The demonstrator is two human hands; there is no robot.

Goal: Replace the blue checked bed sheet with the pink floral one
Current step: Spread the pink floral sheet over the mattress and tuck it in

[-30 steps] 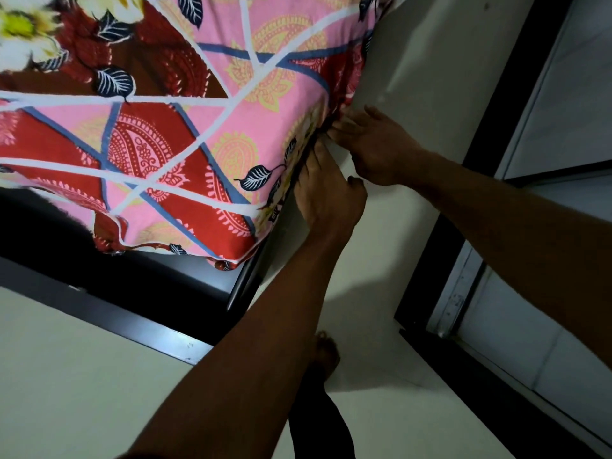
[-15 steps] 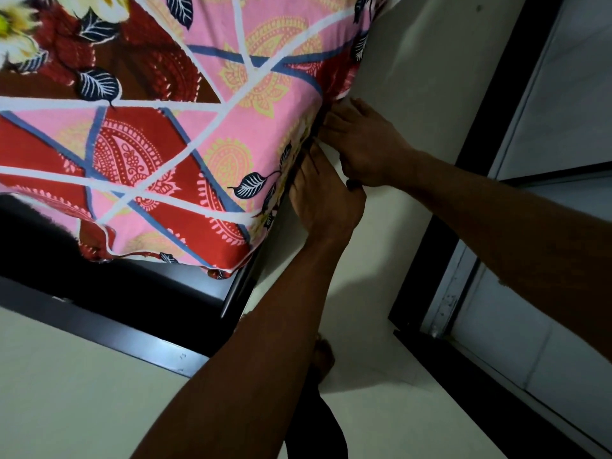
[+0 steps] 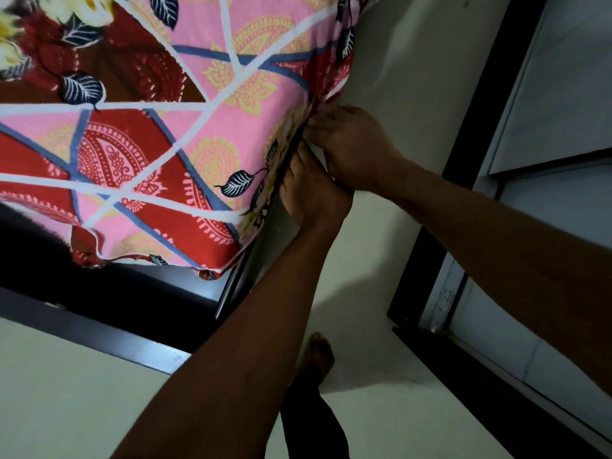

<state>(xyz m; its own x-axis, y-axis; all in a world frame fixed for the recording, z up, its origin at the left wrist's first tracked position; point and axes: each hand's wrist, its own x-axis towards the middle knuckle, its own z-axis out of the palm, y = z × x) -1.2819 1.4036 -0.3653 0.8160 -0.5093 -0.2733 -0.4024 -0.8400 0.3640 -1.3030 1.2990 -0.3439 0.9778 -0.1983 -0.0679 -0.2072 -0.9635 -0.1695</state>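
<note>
The pink floral bed sheet (image 3: 212, 134), with red paisley panels, white lines and dark leaves, covers the mattress and wraps over its side edge. My left hand (image 3: 314, 193) lies along that edge with straight fingers pushed into the gap under the mattress; its fingertips are hidden. Just above it, my right hand (image 3: 351, 147) has its fingers curled on the sheet's edge at the mattress side. The two hands touch. No blue checked sheet is in view.
A dark bed frame (image 3: 132, 339) runs below the mattress, with a metal leg (image 3: 231, 289) at its corner. My bare foot (image 3: 318, 356) stands on the pale floor (image 3: 381, 246). A dark-framed panel (image 3: 430, 276) lines the right side, leaving a narrow strip of floor.
My right hand has closed in toward the sheet's edge and curled its fingers there. My left hand stays pressed into the gap along the mattress side.
</note>
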